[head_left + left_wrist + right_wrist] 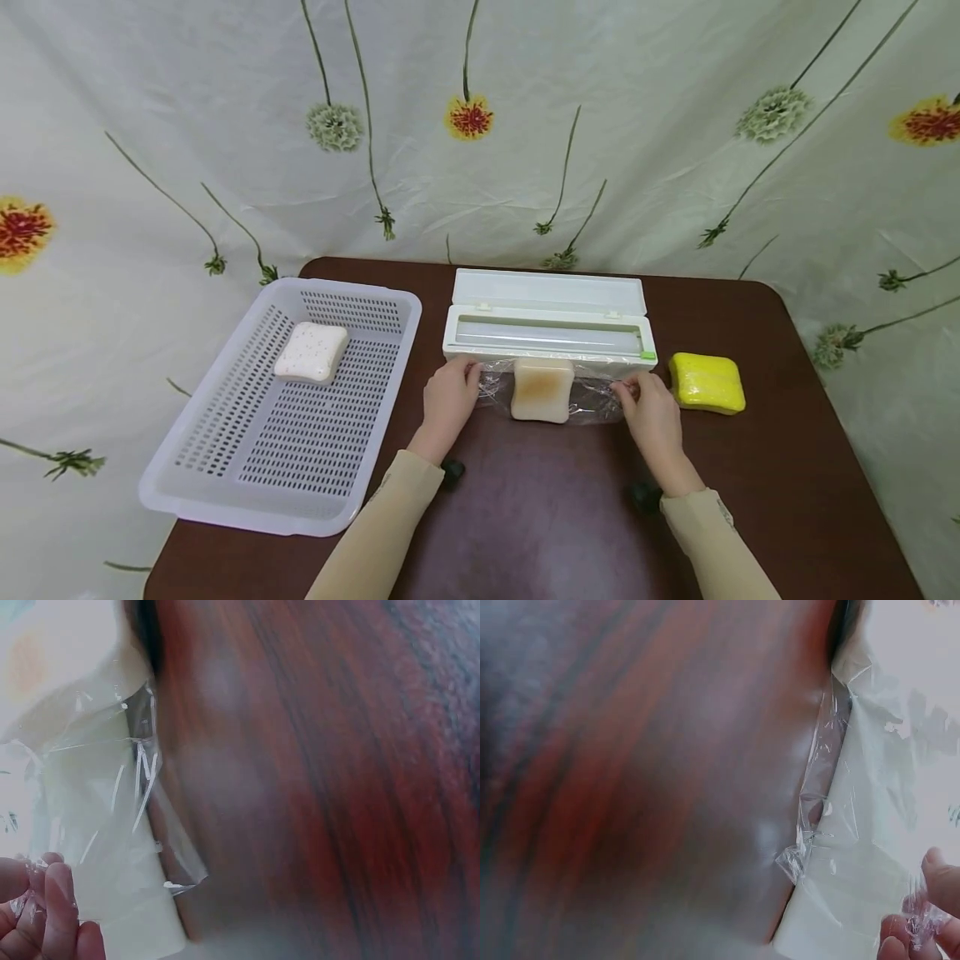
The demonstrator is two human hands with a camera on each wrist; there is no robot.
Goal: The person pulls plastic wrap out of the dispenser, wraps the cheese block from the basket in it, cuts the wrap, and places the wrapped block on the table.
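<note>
A toast-shaped white block point(542, 392) with a browned patch lies in a strip of clear cling film point(594, 402), in front of the wrap dispenser. My left hand point(452, 398) pinches the film's left end between thumb and fingertips. At the other end, my right hand point(652, 414) pinches the film, which is bunched between its fingers in the right wrist view. Film sticks out to both sides of the block, creased and shiny. In the left wrist view, the block point(67, 652) shows at the top left, with film point(90, 787) running down from it toward the left fingers.
Behind the hands stands a white wrap dispenser point(550, 362) with its lid point(549, 292) up and a film roll inside. A white perforated basket point(397, 367) at left holds a speckled white block point(311, 352). To the right, a yellow block point(707, 383) lies on the brown table point(787, 467).
</note>
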